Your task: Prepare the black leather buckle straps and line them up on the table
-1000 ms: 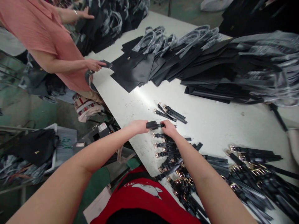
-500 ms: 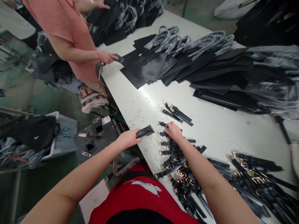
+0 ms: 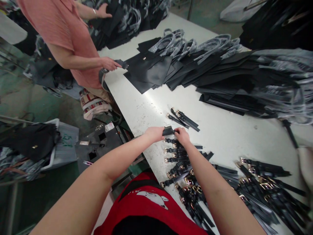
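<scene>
My left hand [image 3: 156,133] is closed around a flat, dark leather-like piece [image 3: 167,131], which lies level just above the table's near-left edge. Its fingers are mostly hidden behind that piece. My right hand [image 3: 182,135] pinches a black buckle strap [image 3: 174,132]; only a short bit shows between the fingers and the dark piece, and its buckle is covered. The two hands nearly meet. Just below them, black straps with gold buckles [image 3: 169,150] lie side by side in a row, partly under my right forearm. Several more buckle straps [image 3: 187,120] rest just beyond my hands.
A white table [image 3: 220,137] runs to the right. Black bag panels [image 3: 146,73] with plastic-wrapped handles [image 3: 171,40] are piled at its back, and more buckle straps [image 3: 274,189] lie front right. A co-worker [image 3: 73,39] stands left. A grey bin [image 3: 66,140] and a black machine plate [image 3: 100,138] are nearby.
My left hand has moved right with the dark piece, bringing it up to the right hand and over the strap's buckle end. The right hand keeps its pinch, almost in place.
</scene>
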`<state>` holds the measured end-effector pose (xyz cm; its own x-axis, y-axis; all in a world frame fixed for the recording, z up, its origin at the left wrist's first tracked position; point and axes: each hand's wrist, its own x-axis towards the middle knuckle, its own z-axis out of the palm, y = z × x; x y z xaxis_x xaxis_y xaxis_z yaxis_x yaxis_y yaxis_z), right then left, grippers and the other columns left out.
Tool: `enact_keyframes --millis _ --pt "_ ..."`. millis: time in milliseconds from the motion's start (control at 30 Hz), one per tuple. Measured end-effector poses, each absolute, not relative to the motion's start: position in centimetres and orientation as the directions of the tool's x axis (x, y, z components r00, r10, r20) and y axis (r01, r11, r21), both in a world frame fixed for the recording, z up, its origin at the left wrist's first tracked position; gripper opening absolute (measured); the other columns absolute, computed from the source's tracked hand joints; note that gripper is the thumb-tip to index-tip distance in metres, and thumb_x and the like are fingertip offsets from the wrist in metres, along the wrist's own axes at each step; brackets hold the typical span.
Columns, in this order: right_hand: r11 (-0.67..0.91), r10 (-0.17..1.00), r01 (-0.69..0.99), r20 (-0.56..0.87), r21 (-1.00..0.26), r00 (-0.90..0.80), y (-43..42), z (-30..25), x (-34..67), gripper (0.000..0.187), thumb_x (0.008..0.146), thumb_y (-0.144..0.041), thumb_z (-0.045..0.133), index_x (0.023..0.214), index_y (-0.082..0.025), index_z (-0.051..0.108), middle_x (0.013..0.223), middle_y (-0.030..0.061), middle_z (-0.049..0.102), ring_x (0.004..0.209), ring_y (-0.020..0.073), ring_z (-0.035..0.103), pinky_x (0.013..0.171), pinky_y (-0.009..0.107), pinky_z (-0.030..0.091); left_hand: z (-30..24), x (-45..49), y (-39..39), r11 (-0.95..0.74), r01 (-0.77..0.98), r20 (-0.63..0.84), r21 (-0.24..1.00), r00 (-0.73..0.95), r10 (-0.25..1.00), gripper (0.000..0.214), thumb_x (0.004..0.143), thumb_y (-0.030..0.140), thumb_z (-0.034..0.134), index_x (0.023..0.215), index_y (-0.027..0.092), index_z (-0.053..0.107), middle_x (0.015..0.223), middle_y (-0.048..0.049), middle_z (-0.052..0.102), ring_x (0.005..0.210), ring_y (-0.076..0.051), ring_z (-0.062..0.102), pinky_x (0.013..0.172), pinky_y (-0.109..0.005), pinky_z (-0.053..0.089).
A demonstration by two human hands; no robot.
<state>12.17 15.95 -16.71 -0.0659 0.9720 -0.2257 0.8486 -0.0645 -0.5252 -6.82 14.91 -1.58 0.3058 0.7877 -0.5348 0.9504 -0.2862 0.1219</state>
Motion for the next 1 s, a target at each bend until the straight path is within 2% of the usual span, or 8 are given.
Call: enact_keyframes --millis 200,367,500,600,733,867,1000 --pt "-0.035 0.975 0.847 -0.204 -0.531 -0.088 16.0 -16.2 12.3 0.02 0.076 -0.026 0.044 0.093 -0.023 0.056 0.093 0.0034 0.05 0.082 0.0145 0.05 0.072 0.025 0.037 -1.4 -6.0 17.2 -0.341 0.939 -0.574 0.052 0.308 0.759 0.035 0.07 0.042 0.046 0.097 0.022 0.055 0.091 -0.0062 0.063 0.079 -0.022 0.058 0.066 -0.03 0.043" --pt "-0.028 0.972 0.851 -0.212 -0.524 -0.098 15.9 -15.8 12.3 0.022 0.078 -0.025 0.044 0.096 -0.023 0.055 0.095 0.0047 0.05 0.085 0.0156 0.049 0.075 0.025 0.036 -1.8 -4.8 18.5 -0.394 0.917 -0.582 0.067 0.357 0.731 0.032 0.072 0.039 0.045 0.096 0.021 0.056 0.091 -0.0051 0.063 0.078 -0.019 0.056 0.067 -0.027 0.041" --pt "-0.03 0.973 0.846 -0.209 -0.533 -0.097 15.8 -15.6 12.5 0.022 0.079 -0.025 0.042 0.097 -0.024 0.055 0.096 0.0046 0.049 0.086 0.0159 0.049 0.075 0.026 0.036 -1.7 -6.8 18.9 -0.362 0.931 -0.599 0.045 0.315 0.736 0.033 0.07 0.04 0.047 0.094 0.019 0.057 0.087 -0.0055 0.063 0.075 -0.018 0.055 0.066 -0.027 0.041" --pt "-0.037 0.97 0.843 -0.222 -0.537 -0.099 15.8 -15.4 12.5 0.022 0.079 -0.025 0.042 0.097 -0.024 0.055 0.096 0.0047 0.049 0.085 0.0162 0.049 0.075 0.026 0.036 -1.3 -9.2 18.1 -0.334 0.943 -0.604 0.008 0.271 0.75 0.038 0.072 0.042 0.045 0.1 0.018 0.055 0.087 -0.0066 0.062 0.075 -0.019 0.056 0.065 -0.028 0.04" --pt "-0.036 0.967 0.85 -0.232 -0.526 -0.103 15.8 -15.1 12.4 0.023 0.08 -0.025 0.042 0.099 -0.023 0.054 0.097 0.005 0.049 0.087 0.016 0.049 0.077 0.025 0.035 -2.1 -9.5 17.0 -0.295 0.953 -0.56 0.068 0.281 0.779 0.043 0.074 0.045 0.043 0.108 0.021 0.051 0.091 -0.0055 0.062 0.078 -0.02 0.056 0.065 -0.027 0.04" --pt "-0.018 0.966 0.86 -0.23 -0.511 -0.117 15.7 -15.2 12.3 0.023 0.08 -0.025 0.04 0.099 -0.022 0.054 0.097 0.0048 0.049 0.089 0.0153 0.048 0.08 0.025 0.034 -3.7 -8.0 17.7 -0.254 0.956 -0.551 0.145 0.292 0.782 0.04 0.072 0.046 0.044 0.103 0.022 0.054 0.091 -0.0047 0.063 0.078 -0.02 0.056 0.063 -0.026 0.04" --pt "-0.016 0.969 0.862 -0.222 -0.507 -0.112 15.7 -15.3 12.3 0.024 0.08 -0.025 0.04 0.099 -0.022 0.053 0.097 0.0049 0.048 0.088 0.0154 0.048 0.08 0.025 0.034 -4.1 -9.5 18.0 -0.227 0.96 -0.579 0.166 0.281 0.766 0.039 0.069 0.044 0.047 0.099 0.022 0.057 0.087 -0.0047 0.063 0.075 -0.02 0.057 0.062 -0.026 0.041"
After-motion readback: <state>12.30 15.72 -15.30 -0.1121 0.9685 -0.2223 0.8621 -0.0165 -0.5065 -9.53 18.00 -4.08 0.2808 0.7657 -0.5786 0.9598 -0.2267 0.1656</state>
